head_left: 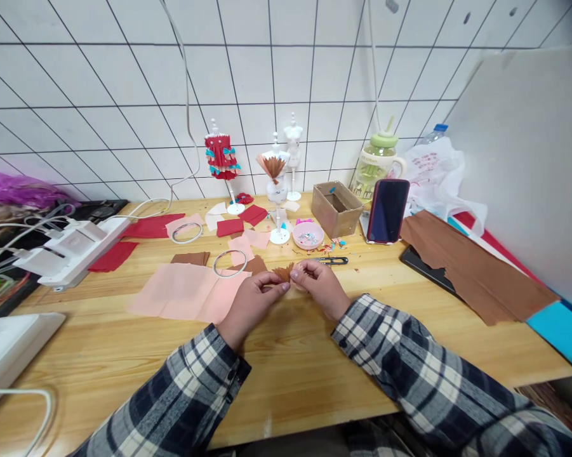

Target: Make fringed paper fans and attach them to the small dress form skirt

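Observation:
Between my two hands is a small pleated brown paper fan [282, 273], gathered at its lower edge. My left hand [257, 298] pinches its left side between thumb and fingers. From the right, my right hand [321, 285] closes on the fan's other end, where a bit of pale pink paper shows at the fingertips. Just beyond my hands stands a small white dress form [277, 190] with a brown pleated fan at its chest. Thread snips [333, 260] lie behind my right hand. Pink paper sheets [178, 291] spread out beside my left hand, a metal ring [230, 252] above them.
A dress form in red ruffles [221, 158] and a bare one [293, 146] stand near the tiled wall. A pink bowl of beads [308, 244], a cardboard box [337, 219], a phone [388, 209] and brown paper [485, 273] lie rightward. At left is a power strip [80, 251].

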`<act>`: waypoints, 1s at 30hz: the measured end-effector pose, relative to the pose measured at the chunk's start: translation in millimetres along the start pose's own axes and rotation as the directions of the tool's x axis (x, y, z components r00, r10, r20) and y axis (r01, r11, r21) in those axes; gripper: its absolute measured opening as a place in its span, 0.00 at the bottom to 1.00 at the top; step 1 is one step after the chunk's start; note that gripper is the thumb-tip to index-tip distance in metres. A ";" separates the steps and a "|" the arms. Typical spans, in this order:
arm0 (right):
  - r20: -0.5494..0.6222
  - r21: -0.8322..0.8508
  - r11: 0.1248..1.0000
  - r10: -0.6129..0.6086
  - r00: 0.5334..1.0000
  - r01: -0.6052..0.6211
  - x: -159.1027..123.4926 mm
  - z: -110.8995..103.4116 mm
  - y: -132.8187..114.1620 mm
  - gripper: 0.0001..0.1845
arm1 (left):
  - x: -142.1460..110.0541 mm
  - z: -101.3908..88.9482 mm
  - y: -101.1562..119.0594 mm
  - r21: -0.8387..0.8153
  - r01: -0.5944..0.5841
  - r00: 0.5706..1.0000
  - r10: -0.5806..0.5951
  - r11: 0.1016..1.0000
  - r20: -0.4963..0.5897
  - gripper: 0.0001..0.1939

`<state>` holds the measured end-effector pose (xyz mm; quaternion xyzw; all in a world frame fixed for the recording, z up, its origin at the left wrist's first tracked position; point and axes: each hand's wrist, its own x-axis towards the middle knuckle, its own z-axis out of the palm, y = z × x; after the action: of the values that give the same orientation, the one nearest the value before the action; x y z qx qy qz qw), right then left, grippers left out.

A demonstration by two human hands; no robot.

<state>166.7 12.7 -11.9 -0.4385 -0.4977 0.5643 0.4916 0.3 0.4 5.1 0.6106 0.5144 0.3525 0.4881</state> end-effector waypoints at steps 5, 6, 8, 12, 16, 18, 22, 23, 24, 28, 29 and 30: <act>0.034 0.012 1.000 0.023 0.999 -0.024 -0.2 -1.6 0.0 0.17 | -1.1 -2.0 3.1 0.062 -0.032 0.999 0.033 0.998 -0.021 0.12; 0.034 -0.007 1.000 0.015 0.999 -0.015 -0.1 -2.2 -0.3 0.17 | -1.1 -2.3 3.0 0.073 -0.049 0.998 0.050 0.996 -0.024 0.12; 0.022 -0.065 0.998 -0.007 1.000 0.009 0.2 -3.3 -1.0 0.16 | -0.8 -2.6 1.7 0.087 -0.064 0.998 0.065 0.994 -0.016 0.11; -0.017 -0.143 0.989 -0.031 0.999 0.028 0.7 -3.9 -2.6 0.13 | 0.0 -3.1 -3.2 0.010 -0.019 1.000 0.019 1.000 0.008 0.11; -0.034 -0.026 0.999 0.041 0.999 -0.042 0.4 -2.2 -2.9 0.15 | 0.9 -3.5 -5.4 -0.151 0.009 0.999 -0.014 0.988 -0.029 0.19; -0.033 0.018 0.996 0.086 0.996 -0.085 0.2 -1.2 -2.5 0.17 | 1.8 -3.3 -5.4 -0.162 0.008 0.999 -0.013 0.987 -0.031 0.25; -0.011 -0.006 0.998 0.070 0.997 -0.070 -0.2 -0.1 -2.7 0.18 | 3.6 -1.6 -5.7 -0.138 0.006 0.998 -0.015 0.990 -0.063 0.27; 0.003 -0.017 0.998 0.064 0.998 -0.063 -0.3 0.0 -3.1 0.19 | 3.9 -1.2 -6.0 -0.135 0.016 0.997 -0.025 0.991 -0.068 0.23; 0.016 -0.025 0.998 0.064 0.998 -0.064 -0.5 0.0 -3.6 0.19 | 4.1 -0.9 -6.4 -0.141 0.030 0.997 -0.040 0.990 -0.072 0.20; 0.041 -0.068 0.992 0.106 0.993 -0.103 -1.5 -0.3 -4.9 0.17 | 4.9 -1.7 -8.0 -0.260 0.090 0.992 -0.109 0.961 -0.058 0.16; 0.041 -0.080 0.991 0.113 0.993 -0.109 -1.7 -0.3 -4.9 0.17 | 5.1 -2.2 -8.1 -0.285 0.100 0.992 -0.117 0.953 -0.046 0.15; 0.043 -0.091 0.990 0.113 0.993 -0.109 -1.9 -0.4 -4.9 0.17 | 5.1 -2.6 -8.0 -0.300 0.107 0.992 -0.121 0.948 -0.026 0.15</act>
<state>167.9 11.0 -7.1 -0.4733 -0.5087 0.5784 0.4273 -3.3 5.9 -2.2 0.4914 0.5006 0.4106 0.5825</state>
